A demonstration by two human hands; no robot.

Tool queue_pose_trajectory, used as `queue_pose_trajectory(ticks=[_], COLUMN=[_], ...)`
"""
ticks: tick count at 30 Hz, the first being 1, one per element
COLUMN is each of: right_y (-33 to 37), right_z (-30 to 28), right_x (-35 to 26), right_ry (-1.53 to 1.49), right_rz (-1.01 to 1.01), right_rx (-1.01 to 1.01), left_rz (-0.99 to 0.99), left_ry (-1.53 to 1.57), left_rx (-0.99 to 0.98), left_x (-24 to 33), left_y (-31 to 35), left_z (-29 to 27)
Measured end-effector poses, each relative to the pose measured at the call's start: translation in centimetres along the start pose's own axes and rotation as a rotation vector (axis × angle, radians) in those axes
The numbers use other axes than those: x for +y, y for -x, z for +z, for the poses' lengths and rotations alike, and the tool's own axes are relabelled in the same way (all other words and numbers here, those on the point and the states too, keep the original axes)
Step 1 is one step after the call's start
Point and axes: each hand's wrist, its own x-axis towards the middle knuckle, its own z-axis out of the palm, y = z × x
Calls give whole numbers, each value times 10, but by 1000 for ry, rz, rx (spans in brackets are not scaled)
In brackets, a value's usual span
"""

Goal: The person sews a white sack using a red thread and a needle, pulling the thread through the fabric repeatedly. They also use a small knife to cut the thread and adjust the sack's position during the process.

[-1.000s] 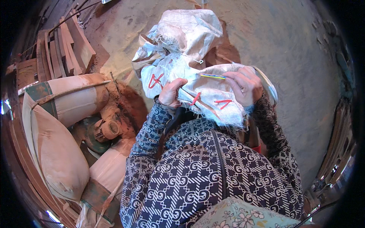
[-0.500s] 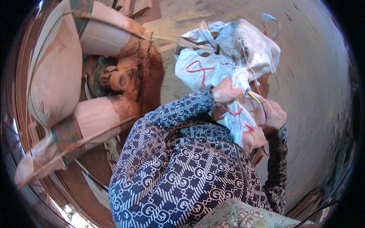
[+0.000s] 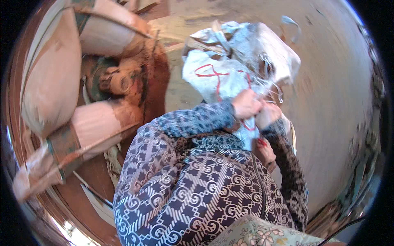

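A white woven sack (image 3: 205, 84) with red painted marks lies crumpled in front of me, loose white threads (image 3: 266, 61) fraying from its middle. My left hand (image 3: 245, 104) is closed on a bunched part of the sack. Right beside it, my right hand (image 3: 269, 114) is closed too, its fingers blurred and almost touching the left. Whatever sits in the right hand is hidden. Below both hands, the lower end of the sack hangs close to my jacket.
On the left stands a rusty machine hub (image 3: 119, 84) with pale cloth-covered arms (image 3: 51, 78) around it. A bare dusty floor (image 3: 332, 94) stretches to the right. A pale strip (image 3: 292, 24) lies beyond the sack, and a dark cable (image 3: 342, 229) crosses at lower right.
My right hand has moved left and up to meet the left hand. The thin yellow-and-dark tool seen by it earlier no longer shows. The view has shifted slightly.
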Motion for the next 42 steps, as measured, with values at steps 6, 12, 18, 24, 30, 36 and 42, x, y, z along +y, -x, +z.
queue_pose_trajectory(ticks=[6, 12, 18, 24, 30, 36, 42], right_y=[-18, 9, 8, 9, 17, 28, 27], right_z=[0, 3, -16, -18, 0, 15, -2], right_x=[16, 31, -3, -13, 14, 17, 10], right_ry=[-903, -1725, -218, -90, -948, -978, -918], right_rz=[463, 722, 55, 18, 510, 492, 566], right_rx=[-319, -495, -121, -197, -101, 75, 140], left_rz=[-53, -13, -47, -182, -251, -113, -189], left_ry=[72, -15, -85, 185, 792, 520, 420], left_rx=[113, 116, 60, -34, -68, 134, 199], left_x=[-7, -13, -7, -30, 4, 0, -11], left_y=[6, 11, 8, 10, 22, 9, -2], left_z=[-21, -20, -22, -29, -31, -33, 1])
